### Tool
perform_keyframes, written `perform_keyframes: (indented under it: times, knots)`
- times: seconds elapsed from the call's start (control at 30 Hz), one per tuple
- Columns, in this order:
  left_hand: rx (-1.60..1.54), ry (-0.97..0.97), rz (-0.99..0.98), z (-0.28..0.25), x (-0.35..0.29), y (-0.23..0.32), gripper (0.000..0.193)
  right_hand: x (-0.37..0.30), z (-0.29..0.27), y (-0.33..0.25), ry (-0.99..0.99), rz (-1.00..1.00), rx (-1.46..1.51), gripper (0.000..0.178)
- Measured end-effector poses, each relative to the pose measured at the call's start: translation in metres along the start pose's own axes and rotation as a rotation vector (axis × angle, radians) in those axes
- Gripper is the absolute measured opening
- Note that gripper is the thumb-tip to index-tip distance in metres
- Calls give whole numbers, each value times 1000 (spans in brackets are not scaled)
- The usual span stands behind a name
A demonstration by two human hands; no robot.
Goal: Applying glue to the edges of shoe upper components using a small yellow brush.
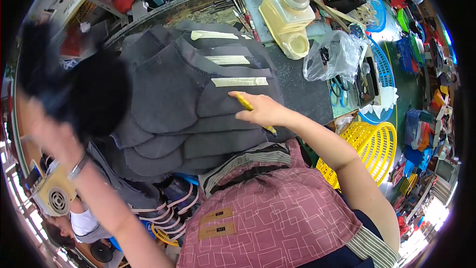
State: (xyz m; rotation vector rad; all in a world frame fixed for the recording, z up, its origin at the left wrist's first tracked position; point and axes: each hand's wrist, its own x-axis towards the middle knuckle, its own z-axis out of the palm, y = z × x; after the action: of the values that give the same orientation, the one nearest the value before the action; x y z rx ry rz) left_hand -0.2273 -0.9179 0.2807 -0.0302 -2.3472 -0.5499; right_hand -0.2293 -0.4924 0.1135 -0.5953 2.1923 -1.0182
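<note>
"Position of the pale strip [239, 82]?"

"Just beyond the right hand [261, 110], the nearer one; long axis left to right, on overlapping dark panels [163, 89]."

"Right hand's pose?"

"Back up, fingers closed around a yellow tool [243, 101], which slants from beyond the hand on its left toward the wearer; forearm enters from the lower right."

"Left hand [52, 134]?"

"Well apart, beside a dark piece [99, 94]; motion blur, so I cannot tell whether it grips."
</note>
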Motion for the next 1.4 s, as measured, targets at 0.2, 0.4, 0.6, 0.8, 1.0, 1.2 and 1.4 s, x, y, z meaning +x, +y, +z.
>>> perform_keyframes:
  times: [0.2, 0.4, 0.6, 0.8, 1.0, 1.2, 1.4]
  knots:
    - [1255, 242, 13, -161, -43, -71, 23, -29, -60, -11, 156, 58, 874, 42]
    - [823, -608, -872, -119, -198, -152, 48, -21, -82, -12, 386, -5, 930, 35]
    - [207, -98, -341, 18, -95, 6, 31, -2, -93, -14, 526, -60, 1048, 36]
    - [-304, -537, -24, 180, -39, 56, 48, 44, -73, -51, 296, -242, 1208, 44]
    - [-922, -768, -1084, 199, -45, 53, 24, 67, -68, -50, 441, -330, 901, 26]
    - [-1213, -444, -1274, 197, -66, 52, 26, 156, -47, -70, 486, -431, 653, 27]
    - [-1088, -245, -1272, 196, -85, 46, 27, 139, -67, -54, 277, -278, 31, 17]
